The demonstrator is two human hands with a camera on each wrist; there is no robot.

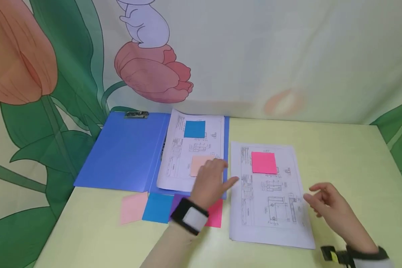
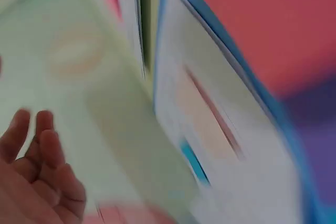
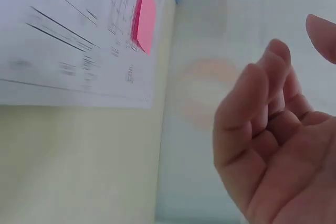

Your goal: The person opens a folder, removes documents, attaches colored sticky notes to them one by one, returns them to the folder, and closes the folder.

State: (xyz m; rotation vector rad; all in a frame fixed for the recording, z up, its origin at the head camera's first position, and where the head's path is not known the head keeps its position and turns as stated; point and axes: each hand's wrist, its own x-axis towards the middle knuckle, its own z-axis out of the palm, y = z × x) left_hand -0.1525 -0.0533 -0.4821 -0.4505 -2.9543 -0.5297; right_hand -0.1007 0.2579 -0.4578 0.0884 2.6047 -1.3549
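I have the folder [image 1: 127, 152] leftmost, then my left hand [image 1: 209, 182], empty, thumb spread from bent fingers; the paper stack [image 1: 254, 232] lies between both hands, long axis pointing away; then my right hand [image 1: 336, 210], empty, loosely curled. Which is nearer, I can't tell.

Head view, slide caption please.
Left hand over an open blue folder, right hand beside drawings bearing a pink note.

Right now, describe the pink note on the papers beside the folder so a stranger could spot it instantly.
Find the open blue folder in the head view; right of it lies a stack of white drawing sheets. Near the stack's far end sits a square hot-pink note. It's that stack's only visible note; the other hot-pink one lies below the folder.
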